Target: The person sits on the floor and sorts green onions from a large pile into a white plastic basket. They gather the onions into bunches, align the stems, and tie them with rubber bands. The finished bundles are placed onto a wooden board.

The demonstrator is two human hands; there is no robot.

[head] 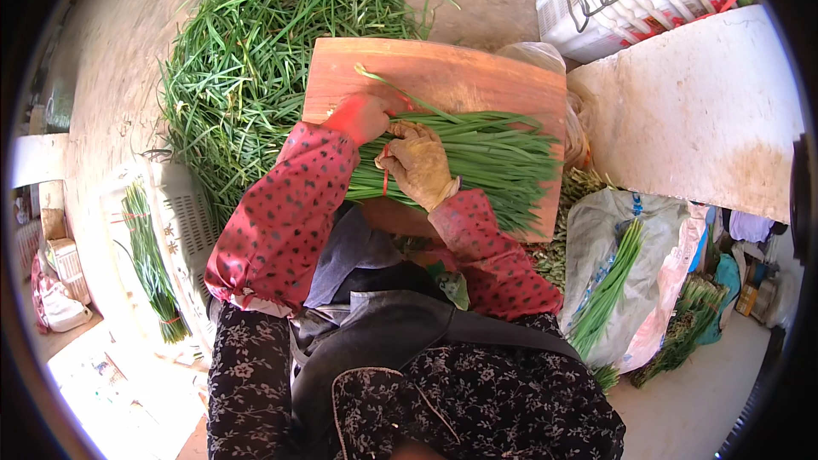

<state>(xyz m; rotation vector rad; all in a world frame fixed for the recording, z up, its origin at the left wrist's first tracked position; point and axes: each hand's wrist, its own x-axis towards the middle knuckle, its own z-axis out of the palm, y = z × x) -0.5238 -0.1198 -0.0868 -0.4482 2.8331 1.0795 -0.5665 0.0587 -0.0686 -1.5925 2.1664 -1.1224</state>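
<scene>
A bundle of long green leafy stalks, like Chinese chives (505, 153), lies across an orange-brown wooden board (434, 70) before me. My right hand (418, 160), in a tan glove, rests on the bundle near its left part, fingers curled over it. Beside this glove a red tie (385, 172) runs across the stalks. My left hand (361, 116), lit reddish, is at the upper left of the bundle, its fingers closed by the stalks; what it pinches is not clear. One loose yellowish-tipped leaf (383, 80) sticks out above the bundle.
Loose green leaves (255, 57) are heaped behind and left of the board. A white plastic crate (185, 217) with a tied bundle (150, 255) stands at the left. At right are a white panel (690, 115), a plastic sack (594, 255) bearing stalks (607, 287), and another white crate (588, 19).
</scene>
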